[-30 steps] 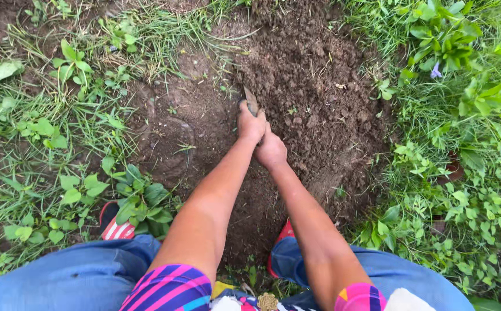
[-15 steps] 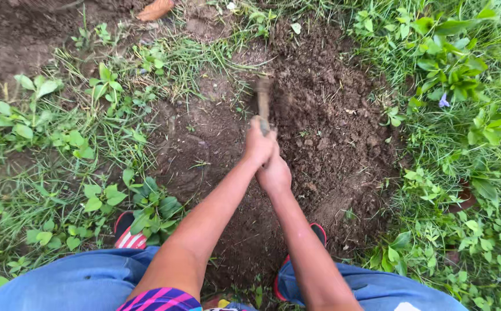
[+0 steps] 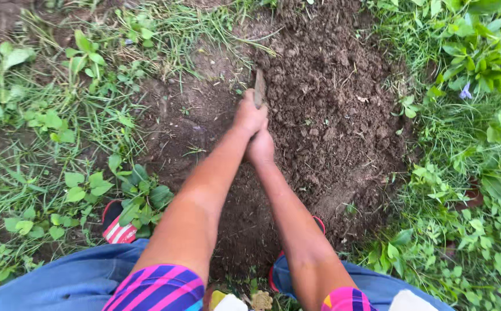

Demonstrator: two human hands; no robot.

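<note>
Left hand (image 3: 249,115): clamped around wooden tool handle (image 3: 258,87), uppermost.
Right hand (image 3: 260,147): clamped just below, touching the left.
Handle: angled into loose soil patch (image 3: 331,109).
Surroundings: weeds (image 3: 481,63), sandals (image 3: 118,227).
Technique: probably short, controlled strokes.

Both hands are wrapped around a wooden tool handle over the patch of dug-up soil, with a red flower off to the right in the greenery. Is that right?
Not quite: the head view shows the flower on the right is pale purple, not red. The rest holds: the left hand and right hand are wrapped around the wooden tool handle over the dug-up soil.
</note>
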